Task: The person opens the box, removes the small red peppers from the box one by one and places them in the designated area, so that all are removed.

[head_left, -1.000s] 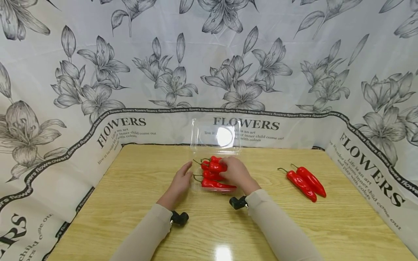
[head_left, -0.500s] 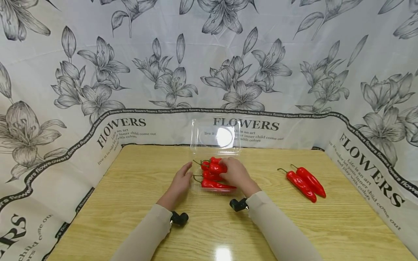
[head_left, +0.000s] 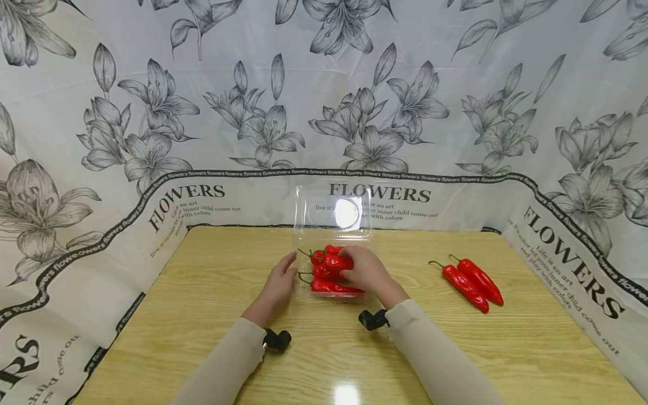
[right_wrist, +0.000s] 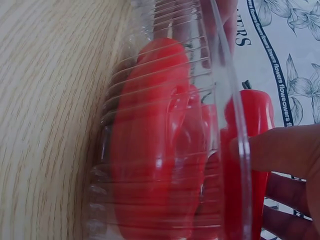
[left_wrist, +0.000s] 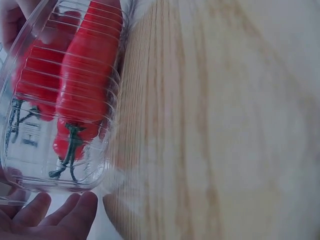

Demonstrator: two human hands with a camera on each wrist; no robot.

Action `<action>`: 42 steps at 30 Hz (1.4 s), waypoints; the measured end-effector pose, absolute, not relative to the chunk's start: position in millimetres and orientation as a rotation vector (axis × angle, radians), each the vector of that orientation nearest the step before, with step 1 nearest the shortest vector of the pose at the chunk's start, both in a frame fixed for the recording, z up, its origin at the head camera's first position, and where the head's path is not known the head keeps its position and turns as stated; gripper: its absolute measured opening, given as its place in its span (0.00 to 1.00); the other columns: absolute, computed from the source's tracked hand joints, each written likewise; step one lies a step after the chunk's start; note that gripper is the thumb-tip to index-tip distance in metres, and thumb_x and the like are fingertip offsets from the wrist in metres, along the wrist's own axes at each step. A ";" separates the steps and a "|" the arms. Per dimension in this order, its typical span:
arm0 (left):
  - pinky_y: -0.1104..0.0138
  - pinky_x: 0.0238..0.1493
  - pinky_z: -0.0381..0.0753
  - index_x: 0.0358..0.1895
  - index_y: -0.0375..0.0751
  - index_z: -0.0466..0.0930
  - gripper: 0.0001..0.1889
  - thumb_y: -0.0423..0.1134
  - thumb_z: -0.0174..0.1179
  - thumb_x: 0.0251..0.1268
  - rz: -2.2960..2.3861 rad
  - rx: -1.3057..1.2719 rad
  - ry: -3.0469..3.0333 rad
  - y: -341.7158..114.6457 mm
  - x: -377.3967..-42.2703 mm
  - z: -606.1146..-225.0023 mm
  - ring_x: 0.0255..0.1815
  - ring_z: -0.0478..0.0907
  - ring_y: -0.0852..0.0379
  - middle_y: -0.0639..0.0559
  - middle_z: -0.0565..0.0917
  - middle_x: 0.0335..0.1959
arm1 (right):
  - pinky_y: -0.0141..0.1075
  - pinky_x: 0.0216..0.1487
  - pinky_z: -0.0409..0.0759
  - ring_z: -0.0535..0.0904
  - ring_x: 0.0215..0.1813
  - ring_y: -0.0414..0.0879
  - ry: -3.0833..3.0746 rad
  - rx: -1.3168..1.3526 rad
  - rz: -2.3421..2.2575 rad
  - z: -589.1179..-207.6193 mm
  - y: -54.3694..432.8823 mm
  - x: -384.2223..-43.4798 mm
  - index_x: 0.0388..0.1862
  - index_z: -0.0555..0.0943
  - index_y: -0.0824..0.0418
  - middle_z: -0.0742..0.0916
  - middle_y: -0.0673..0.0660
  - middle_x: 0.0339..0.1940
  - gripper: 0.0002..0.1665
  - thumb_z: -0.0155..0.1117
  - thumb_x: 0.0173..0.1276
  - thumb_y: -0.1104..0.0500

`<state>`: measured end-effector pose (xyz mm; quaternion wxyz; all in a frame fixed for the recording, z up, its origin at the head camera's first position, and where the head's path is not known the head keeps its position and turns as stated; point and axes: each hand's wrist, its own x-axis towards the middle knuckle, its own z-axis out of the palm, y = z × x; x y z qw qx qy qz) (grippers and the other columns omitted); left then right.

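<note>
A clear plastic clamshell box [head_left: 329, 296] lies on the table with several red peppers [head_left: 331, 286] in it, green stems pointing left. Its hinged lid [head_left: 324, 216] stands up at the back. At the top of the pile, my right hand [head_left: 368, 273] pinches one red pepper [right_wrist: 255, 112] between thumb and fingers; its far end is hidden by the hand. My left hand [head_left: 278, 281] is at the box's left end, fingers extended, with the fingertips [left_wrist: 86, 202] right at the wall in the left wrist view.
Two more red peppers, a front one [head_left: 464, 288] and a back one [head_left: 483, 280], lie side by side on the wooden table [head_left: 212, 281] to the right. A flower-printed cloth [head_left: 253, 197] walls in the back and sides.
The right hand and its wrist have shifted very slightly, still on the same pepper. The left hand stays at the box's left end. The head view has moved a little.
</note>
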<state>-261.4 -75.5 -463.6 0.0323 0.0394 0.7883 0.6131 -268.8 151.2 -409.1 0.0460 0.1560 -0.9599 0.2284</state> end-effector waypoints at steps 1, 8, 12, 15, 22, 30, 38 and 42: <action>0.48 0.76 0.51 0.76 0.47 0.55 0.26 0.38 0.41 0.78 1.891 0.125 2.430 -75.5 -261.3 -463.4 0.79 0.49 0.46 0.47 0.58 0.77 | 0.48 0.61 0.76 0.79 0.55 0.53 -2.927 0.480 0.707 -408.4 151.3 -268.1 0.55 0.80 0.60 0.85 0.57 0.53 0.24 0.71 0.58 0.61; 0.50 0.75 0.55 0.75 0.42 0.57 0.26 0.34 0.41 0.76 1.945 0.135 2.416 -74.8 -260.1 -462.2 0.77 0.53 0.45 0.43 0.59 0.76 | 0.47 0.59 0.77 0.80 0.54 0.52 -2.913 0.522 0.716 -402.7 153.5 -262.2 0.53 0.80 0.59 0.85 0.56 0.51 0.23 0.71 0.58 0.61; 0.49 0.75 0.54 0.75 0.44 0.57 0.26 0.35 0.41 0.76 1.946 0.126 2.405 -75.0 -259.7 -462.3 0.78 0.52 0.46 0.45 0.59 0.76 | 0.48 0.59 0.77 0.80 0.54 0.51 -2.905 0.526 0.738 -397.9 155.7 -257.4 0.54 0.80 0.58 0.86 0.55 0.51 0.23 0.72 0.58 0.60; 0.49 0.76 0.51 0.75 0.46 0.57 0.26 0.36 0.42 0.77 1.929 0.112 2.408 -75.7 -260.6 -463.9 0.79 0.49 0.47 0.47 0.59 0.77 | 0.47 0.58 0.78 0.80 0.53 0.51 -2.904 0.523 0.745 -395.0 157.3 -254.1 0.54 0.80 0.58 0.85 0.55 0.51 0.23 0.72 0.59 0.60; 0.50 0.77 0.50 0.76 0.46 0.56 0.26 0.36 0.41 0.77 1.934 0.108 2.396 -76.2 -262.2 -465.4 0.79 0.48 0.47 0.47 0.59 0.77 | 0.48 0.59 0.78 0.80 0.54 0.50 -2.913 0.519 0.773 -390.1 165.0 -247.8 0.57 0.79 0.56 0.85 0.54 0.53 0.25 0.71 0.61 0.57; 0.50 0.77 0.51 0.76 0.47 0.56 0.26 0.37 0.41 0.77 1.930 0.091 2.377 -75.4 -261.8 -463.2 0.79 0.48 0.48 0.49 0.58 0.77 | 0.44 0.51 0.81 0.81 0.49 0.49 -2.838 0.551 0.823 -385.6 183.6 -246.1 0.57 0.79 0.57 0.86 0.54 0.49 0.24 0.70 0.62 0.54; 0.49 0.77 0.50 0.75 0.44 0.56 0.26 0.35 0.42 0.76 1.935 0.136 2.406 -76.2 -262.7 -464.1 0.79 0.48 0.46 0.45 0.59 0.76 | 0.44 0.49 0.82 0.82 0.47 0.49 -2.794 0.528 0.839 -383.3 205.0 -245.4 0.58 0.80 0.57 0.86 0.56 0.50 0.26 0.71 0.61 0.51; 0.49 0.77 0.50 0.76 0.47 0.56 0.26 0.37 0.41 0.77 1.927 0.100 2.384 -76.5 -262.7 -462.9 0.79 0.48 0.47 0.48 0.59 0.77 | 0.46 0.48 0.83 0.83 0.46 0.52 -2.770 0.515 0.818 -382.3 215.3 -244.5 0.59 0.80 0.57 0.86 0.58 0.51 0.27 0.70 0.62 0.51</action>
